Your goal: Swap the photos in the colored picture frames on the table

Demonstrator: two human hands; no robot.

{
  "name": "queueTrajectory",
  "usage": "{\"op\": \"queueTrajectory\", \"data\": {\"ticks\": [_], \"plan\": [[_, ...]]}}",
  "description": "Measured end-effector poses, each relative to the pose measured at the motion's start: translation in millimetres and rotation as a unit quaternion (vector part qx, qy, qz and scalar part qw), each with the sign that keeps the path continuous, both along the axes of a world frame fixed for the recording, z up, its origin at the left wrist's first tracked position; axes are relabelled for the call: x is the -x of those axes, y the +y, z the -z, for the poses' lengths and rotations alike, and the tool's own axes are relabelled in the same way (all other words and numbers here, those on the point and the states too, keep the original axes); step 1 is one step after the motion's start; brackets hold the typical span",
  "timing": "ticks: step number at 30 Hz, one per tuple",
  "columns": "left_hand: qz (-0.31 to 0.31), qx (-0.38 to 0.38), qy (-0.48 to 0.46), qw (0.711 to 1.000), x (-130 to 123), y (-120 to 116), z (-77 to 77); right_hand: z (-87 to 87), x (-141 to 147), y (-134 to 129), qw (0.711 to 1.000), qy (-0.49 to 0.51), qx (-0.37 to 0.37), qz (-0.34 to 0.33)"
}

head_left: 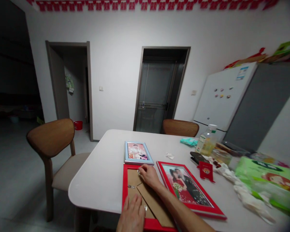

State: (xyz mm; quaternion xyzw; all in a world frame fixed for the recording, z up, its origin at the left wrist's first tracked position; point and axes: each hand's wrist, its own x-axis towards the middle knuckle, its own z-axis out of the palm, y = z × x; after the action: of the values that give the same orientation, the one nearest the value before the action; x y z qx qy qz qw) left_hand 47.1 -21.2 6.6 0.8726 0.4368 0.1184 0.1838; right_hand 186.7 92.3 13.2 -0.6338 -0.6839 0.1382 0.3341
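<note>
A red picture frame lies face down at the table's near edge, with its brown backboard and several small metal fittings showing. My left hand rests flat on the lower left of this frame, fingers stretched out. At the top of the backboard, my right hand has its fingers pinched together at a small metal clip. A tilted brown stand leg runs under my right forearm, partly hidden. Beyond is a light blue picture frame; to the right lies a red framed photo, face up.
A bottle of yellowish liquid, a dark phone-like object, a red packet, crumpled tissues and a green tissue pack crowd the table's right side. Wooden chairs stand at left and behind.
</note>
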Motion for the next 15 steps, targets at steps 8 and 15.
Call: {"op": "queueTrajectory", "data": {"ticks": [8, 15], "plan": [[0.006, -0.054, -0.122, 0.991, 13.4, 3.4, 13.1, -17.7, -56.9, -46.7, 0.942, 0.324, -0.047, 0.071], [-0.088, -0.004, -0.429, 0.899, -15.5, -17.6, -28.6, 4.0, -7.0, -101.2, 0.795, 0.585, 0.154, -0.044]]}}
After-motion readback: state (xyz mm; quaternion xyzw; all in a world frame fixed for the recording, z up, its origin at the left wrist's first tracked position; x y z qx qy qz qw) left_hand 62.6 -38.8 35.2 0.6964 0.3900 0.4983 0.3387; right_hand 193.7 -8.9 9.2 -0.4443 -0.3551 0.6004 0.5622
